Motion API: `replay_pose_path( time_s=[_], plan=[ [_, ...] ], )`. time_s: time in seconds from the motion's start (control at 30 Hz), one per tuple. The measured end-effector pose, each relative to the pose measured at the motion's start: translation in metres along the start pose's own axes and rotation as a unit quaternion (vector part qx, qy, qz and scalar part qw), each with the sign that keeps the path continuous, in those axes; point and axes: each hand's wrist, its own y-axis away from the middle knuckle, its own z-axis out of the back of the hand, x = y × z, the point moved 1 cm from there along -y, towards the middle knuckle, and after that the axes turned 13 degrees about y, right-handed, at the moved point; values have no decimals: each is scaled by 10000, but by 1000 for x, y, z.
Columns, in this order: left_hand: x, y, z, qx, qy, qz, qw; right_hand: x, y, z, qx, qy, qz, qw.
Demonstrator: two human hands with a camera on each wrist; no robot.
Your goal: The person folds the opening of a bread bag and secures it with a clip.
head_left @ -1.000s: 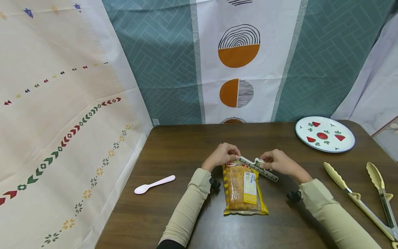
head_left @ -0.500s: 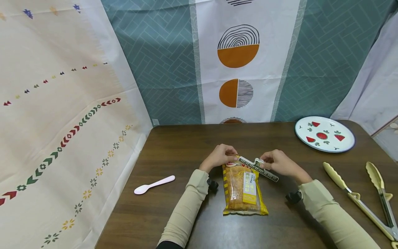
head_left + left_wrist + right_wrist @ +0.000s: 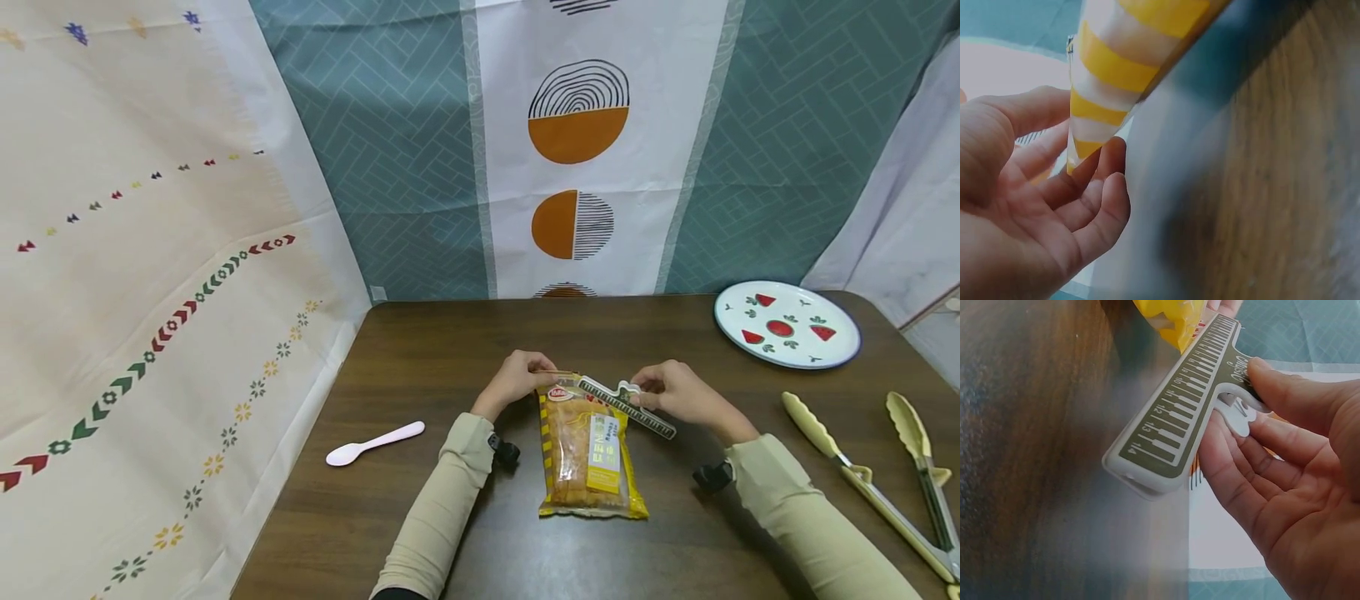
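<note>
A clear and yellow bag of bread (image 3: 573, 467) lies on the table with its top end away from me. My left hand (image 3: 513, 382) pinches the bag's top left corner between thumb and fingers; the yellow-striped edge (image 3: 1110, 81) shows in the left wrist view. In my right hand (image 3: 678, 396) is a long bag clip (image 3: 630, 407) with a piano-key and ruler print. Thumb and fingers pinch its handle (image 3: 1244, 375). The clip slants across the bag's top right part, its near end sticking out past the bag. Whether its jaws grip the bag is hidden.
A pale pink spoon (image 3: 375, 443) lies on the wooden table (image 3: 420, 358) to the left. At the back right is an oval plate (image 3: 825, 350) with a watermelon print. Spread tongs (image 3: 862, 479) lie at the right edge.
My left hand has shifted left along the bag's top to its corner, uncovering the red logo and the clip's far end. The right hand and clip stay nearly where they were.
</note>
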Motion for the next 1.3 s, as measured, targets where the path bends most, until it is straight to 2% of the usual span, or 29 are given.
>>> replay_pose_path(
  time_s=[0.13, 0.23, 0.4, 0.6, 0.97, 1.13, 1.3],
  plan=[
    [3, 2, -2, -133, 797, 409, 9959, 2, 0, 1, -38, 32, 17, 10000],
    [6, 3, -4, -183, 1422, 735, 9869, 3, 0, 1, -44, 17, 32, 10000],
    [7, 4, -9, -148, 1941, 1143, 9742, 3, 1, 1, -2, 12, -65, 10000],
    [4, 4, -13, -140, 2155, 1223, 9687, 2, 4, 1, -22, -48, -120, 9999],
    [5, 4, -13, -173, 2160, 1240, 9683, -1, 4, -2, -200, -171, -90, 9996],
    [2, 4, -13, -54, 2245, 1128, 9679, 1, 0, -3, -273, -369, -107, 9989],
    [0, 4, -15, -99, 2237, 1103, 9684, 6, -7, 0, -310, -340, -107, 9989]
  ],
)
